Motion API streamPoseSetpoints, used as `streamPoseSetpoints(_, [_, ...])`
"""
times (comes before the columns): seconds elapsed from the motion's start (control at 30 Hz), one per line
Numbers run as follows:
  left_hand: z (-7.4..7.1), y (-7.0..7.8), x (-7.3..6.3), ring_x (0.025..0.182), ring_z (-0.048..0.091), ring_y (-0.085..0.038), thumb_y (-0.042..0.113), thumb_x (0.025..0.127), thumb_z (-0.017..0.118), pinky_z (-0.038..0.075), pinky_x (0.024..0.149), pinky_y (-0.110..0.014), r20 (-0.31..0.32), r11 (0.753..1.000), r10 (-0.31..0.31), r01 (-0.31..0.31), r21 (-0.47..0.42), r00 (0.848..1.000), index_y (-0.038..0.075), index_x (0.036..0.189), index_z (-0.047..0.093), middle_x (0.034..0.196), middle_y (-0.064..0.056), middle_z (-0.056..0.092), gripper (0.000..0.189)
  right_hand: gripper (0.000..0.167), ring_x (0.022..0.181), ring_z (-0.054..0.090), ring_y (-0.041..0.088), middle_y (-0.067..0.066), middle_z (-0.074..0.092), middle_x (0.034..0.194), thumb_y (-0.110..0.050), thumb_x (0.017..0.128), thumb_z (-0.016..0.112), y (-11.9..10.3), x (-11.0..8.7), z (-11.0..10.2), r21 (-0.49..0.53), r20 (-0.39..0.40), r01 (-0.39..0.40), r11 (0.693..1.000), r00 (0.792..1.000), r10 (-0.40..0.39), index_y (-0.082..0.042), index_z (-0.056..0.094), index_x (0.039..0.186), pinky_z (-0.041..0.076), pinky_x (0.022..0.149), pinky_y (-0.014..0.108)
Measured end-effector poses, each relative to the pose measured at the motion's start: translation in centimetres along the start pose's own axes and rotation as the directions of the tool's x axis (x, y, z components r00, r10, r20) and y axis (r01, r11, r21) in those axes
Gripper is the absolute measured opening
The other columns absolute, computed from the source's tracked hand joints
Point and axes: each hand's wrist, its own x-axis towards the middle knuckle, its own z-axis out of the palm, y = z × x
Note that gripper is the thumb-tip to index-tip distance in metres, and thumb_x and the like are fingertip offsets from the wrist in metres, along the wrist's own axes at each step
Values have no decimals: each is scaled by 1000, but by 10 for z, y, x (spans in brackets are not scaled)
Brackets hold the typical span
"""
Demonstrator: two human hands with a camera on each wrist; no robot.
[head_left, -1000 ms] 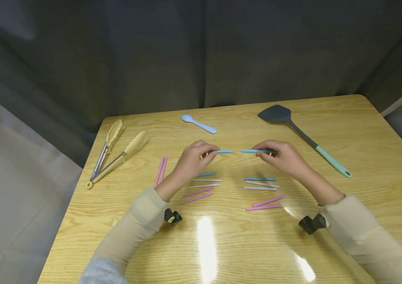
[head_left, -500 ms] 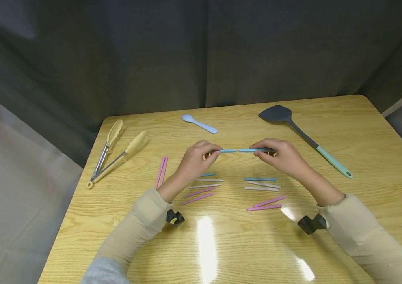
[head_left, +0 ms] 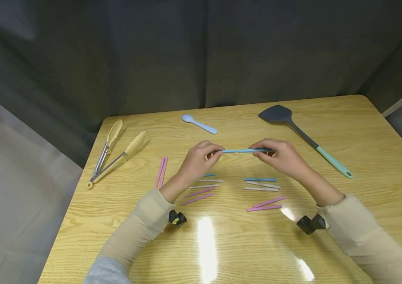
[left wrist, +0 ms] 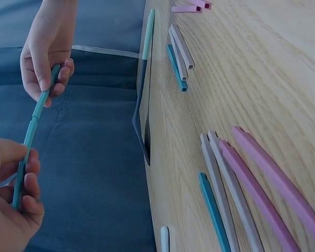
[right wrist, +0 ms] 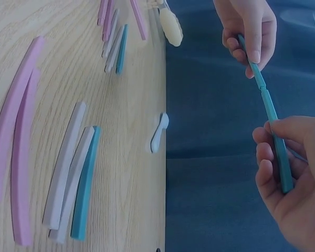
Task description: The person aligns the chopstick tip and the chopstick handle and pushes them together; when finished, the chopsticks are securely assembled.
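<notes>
since the earlier frame, the left hand [head_left: 200, 156] has moved slightly toward the right edge of the surface [head_left: 229, 246], and the gap between the left blue stick [head_left: 230, 151] and the right blue stick [head_left: 246, 150] has closed. the surface is pale wood with rounded far corners and bright glare toward the near side; a dark curtain [head_left: 201, 51] hangs behind its far edge, and grey cloth [head_left: 16, 177] falls beyond the left edge. yellow tongs [head_left: 114, 163] lie spread by the left edge, a pale blue spoon [head_left: 201, 125] near the far edge, and a spatula [head_left: 304, 134] slants from the far edge toward the right one. blue, white and pink sticks lie in a left group [head_left: 204, 186] and a right group [head_left: 261, 189], with a pink pair [head_left: 159, 172] nearer the left edge.

both held sticks are raised above the middle of the surface, end touching end, a small notch showing at the join. their shared long axis runs side to side, roughly parallel to the far edge, in a nearly straight line. each forearm angles inward from the near side. the left hand pinches its stick between thumb and curled fingers; the right hand [head_left: 278, 156] grips the other likewise.
</notes>
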Motion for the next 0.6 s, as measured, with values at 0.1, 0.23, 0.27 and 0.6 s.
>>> streamPoseSetpoints(0.1, [0, 1, 0, 66, 46, -9, 11, 87, 59, 38, 56, -20, -11, 1000, 7, -7, -7, 1000, 4, 96, 67, 79, -1, 58, 14, 14, 73, 58, 15, 5, 64, 89, -10, 86, 60, -1, 1, 0, 2, -7, 11, 1000, 1000, -11, -5, 66, 98, 49, 61, 25])
streamPoseSetpoints(0.23, [1, 2, -1, 65, 45, -9, 10, 86, 59, 38, 55, -19, -29, 1000, 28, -28, -12, 999, 3, 94, 67, 77, -2, 58, 13, 13, 71, 57, 14, 5, 64, 86, -7, 84, 61, -3, 0, 1, 0, -31, 35, 999, 999, -35, -4, 66, 95, 49, 60, 25])
streamPoseSetpoints(0.27, [2, 3, -2, 65, 45, -9, 9, 86, 60, 38, 55, -19, -37, 999, 34, -35, -14, 999, 2, 93, 67, 77, -2, 58, 13, 12, 70, 57, 13, 4, 64, 85, -7, 84, 61, -4, -1, 1, -1, -38, 42, 999, 998, -42, -4, 67, 94, 49, 60, 26])
streamPoseSetpoints(0.6, [4, 8, -6, 63, 47, -9, 5, 83, 62, 39, 55, -16, -142, 990, 135, -139, -15, 980, 0, 89, 68, 75, -3, 59, 10, 12, 65, 54, 4, 5, 65, 79, 1, 79, 65, -8, -6, 2, 10, -137, 143, 990, 981, -140, -4, 68, 89, 44, 53, 19])
